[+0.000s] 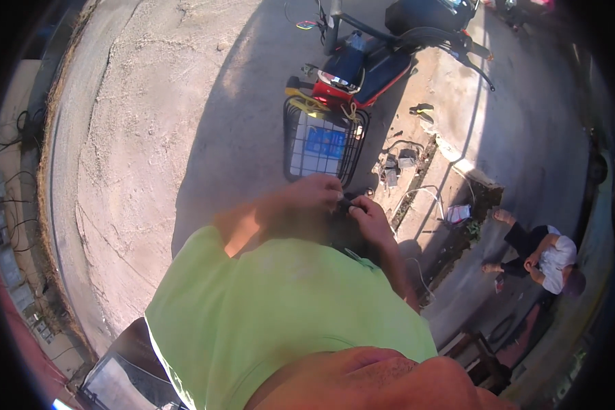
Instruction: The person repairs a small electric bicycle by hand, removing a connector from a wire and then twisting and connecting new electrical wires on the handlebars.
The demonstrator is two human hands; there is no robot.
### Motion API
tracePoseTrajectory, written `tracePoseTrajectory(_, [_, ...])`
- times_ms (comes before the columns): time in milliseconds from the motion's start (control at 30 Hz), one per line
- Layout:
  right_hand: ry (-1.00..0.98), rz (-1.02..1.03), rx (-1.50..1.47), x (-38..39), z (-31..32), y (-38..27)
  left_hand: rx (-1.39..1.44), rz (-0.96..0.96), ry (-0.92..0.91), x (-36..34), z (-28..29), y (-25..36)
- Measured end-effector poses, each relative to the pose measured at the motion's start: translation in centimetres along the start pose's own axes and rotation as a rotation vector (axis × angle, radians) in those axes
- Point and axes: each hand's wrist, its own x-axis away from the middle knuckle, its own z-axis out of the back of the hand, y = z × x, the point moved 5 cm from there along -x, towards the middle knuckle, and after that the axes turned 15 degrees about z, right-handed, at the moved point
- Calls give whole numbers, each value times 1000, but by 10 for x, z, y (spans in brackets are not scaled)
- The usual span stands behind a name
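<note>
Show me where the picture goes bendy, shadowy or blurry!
Head view: the fisheye lens bends straight edges near the rim, and the corners go black; head view: sun brightens the pale ground at left, while a shadow lies left of the wire basket; head view: the left hand and right hand look soft, what's between them too blurry to name.

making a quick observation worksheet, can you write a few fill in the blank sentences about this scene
A small dark thing shows ____ the left hand and right hand.
The wearer's shirt is light ____.
The wire basket holds a white and ____ package.
The seated person is on the picture's ____ side.
Missing words: between; green; blue; right.
</note>
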Motion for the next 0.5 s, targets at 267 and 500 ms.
tracePoseTrajectory(267, [-42, -11, -393, -51, 7, -30, 336, -12, 177, 13, 36, 35])
tracePoseTrajectory(500, [-236, 18, -428, -77, 23, -75, 554, -121, 190, 29, 60, 54])
